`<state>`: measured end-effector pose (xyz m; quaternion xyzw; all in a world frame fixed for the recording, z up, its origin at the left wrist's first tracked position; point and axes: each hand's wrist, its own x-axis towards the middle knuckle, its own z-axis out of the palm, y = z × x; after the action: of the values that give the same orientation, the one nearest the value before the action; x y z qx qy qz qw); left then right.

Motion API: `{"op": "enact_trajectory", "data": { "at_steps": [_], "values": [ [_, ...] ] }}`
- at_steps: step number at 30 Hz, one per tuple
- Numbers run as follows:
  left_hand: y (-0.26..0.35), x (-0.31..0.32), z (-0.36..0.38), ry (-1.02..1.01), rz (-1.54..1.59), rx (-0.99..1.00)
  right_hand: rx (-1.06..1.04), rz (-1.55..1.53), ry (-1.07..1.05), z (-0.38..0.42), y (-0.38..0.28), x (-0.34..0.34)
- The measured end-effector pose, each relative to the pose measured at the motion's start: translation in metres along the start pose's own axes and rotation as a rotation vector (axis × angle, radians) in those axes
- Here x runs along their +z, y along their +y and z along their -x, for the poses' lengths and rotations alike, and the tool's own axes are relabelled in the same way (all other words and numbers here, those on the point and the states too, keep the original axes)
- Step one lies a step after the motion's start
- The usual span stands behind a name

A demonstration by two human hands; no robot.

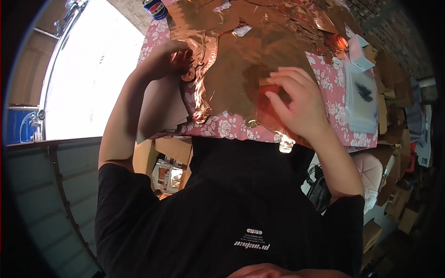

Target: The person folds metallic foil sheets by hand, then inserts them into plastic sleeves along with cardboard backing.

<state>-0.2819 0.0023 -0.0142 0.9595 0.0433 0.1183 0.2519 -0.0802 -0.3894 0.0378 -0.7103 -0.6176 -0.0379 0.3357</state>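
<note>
My left hand (181, 56) is at the left edge of a crumpled copper-coloured foil sheet (236, 69). Its fingers curve loosely with gaps between them; shadow hides their tips, and nothing is visibly held. Above the sheet's lower right part is my right hand (299, 99), thumb and fingers apart and nothing seen in it. Beneath this hand the foil shines reddish, and a bright strip of it (286, 143) hangs over the near table edge. Below my left forearm lies a stack of grey-brown sheets (164, 106).
A pink floral cloth (327, 85) covers the table. More wrinkled foil (278, 14) spreads over the far side. A blue can (155, 8) stands far left. On the right are a folded white card (360, 52) and clear plastic bags (361, 102). Cardboard boxes surround the table.
</note>
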Motion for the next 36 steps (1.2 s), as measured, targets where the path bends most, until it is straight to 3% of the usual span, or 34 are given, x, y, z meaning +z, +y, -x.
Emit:
{"op": "enact_trajectory", "data": {
  "at_steps": [1, 9, 12, 15, 17, 19, 21, 25, 27, 28, 29, 31, 33, 36],
  "values": [
    [0.006, -0.005, 0.0, -0.171, -0.026, -0.095, -0.028, -0.023, -0.023, -0.011, 0.0, 0.007],
    [-0.034, 0.002, -0.007, -0.127, -0.114, -0.003, -0.063, -0.022, -0.179, -0.107, 0.016, 0.088],
    [-0.05, 0.001, -0.011, -0.041, -0.03, 0.028, -0.109, 0.015, -0.04, -0.141, 0.024, 0.131],
    [-0.025, -0.019, -0.021, -0.057, 0.048, -0.135, -0.198, -0.006, 0.096, -0.176, 0.025, 0.154],
    [-0.029, -0.027, -0.023, -0.096, 0.159, -0.215, -0.042, -0.006, -0.252, -0.198, 0.022, 0.159],
    [-0.031, -0.029, -0.014, -0.042, 0.286, -0.249, 0.035, -0.049, -0.324, -0.207, 0.023, 0.163],
    [-0.034, -0.03, -0.005, 0.012, 0.415, -0.279, 0.089, -0.127, -0.228, -0.209, 0.027, 0.165],
    [-0.023, -0.033, 0.003, 0.101, 0.123, -0.068, 0.124, -0.127, -0.202, -0.208, 0.047, 0.177],
    [-0.033, -0.03, -0.003, 0.058, -0.143, -0.195, -0.013, -0.059, -0.029, -0.207, 0.061, 0.19],
    [-0.034, -0.023, -0.006, 0.187, -0.047, -0.232, -0.016, -0.058, -0.031, -0.209, 0.057, 0.187],
    [-0.03, -0.025, -0.011, 0.189, -0.047, -0.233, 0.095, -0.071, -0.074, -0.211, 0.049, 0.181],
    [-0.022, -0.033, -0.021, 0.097, -0.111, -0.552, 0.207, -0.083, -0.115, -0.208, 0.035, 0.171],
    [-0.012, -0.034, -0.021, 0.171, 0.007, -0.529, 0.251, -0.27, 0.063, -0.202, 0.023, 0.166],
    [-0.01, -0.033, -0.024, 0.247, 0.159, -0.521, 0.22, -0.332, 0.105, -0.203, 0.034, 0.175]
  ]
}}
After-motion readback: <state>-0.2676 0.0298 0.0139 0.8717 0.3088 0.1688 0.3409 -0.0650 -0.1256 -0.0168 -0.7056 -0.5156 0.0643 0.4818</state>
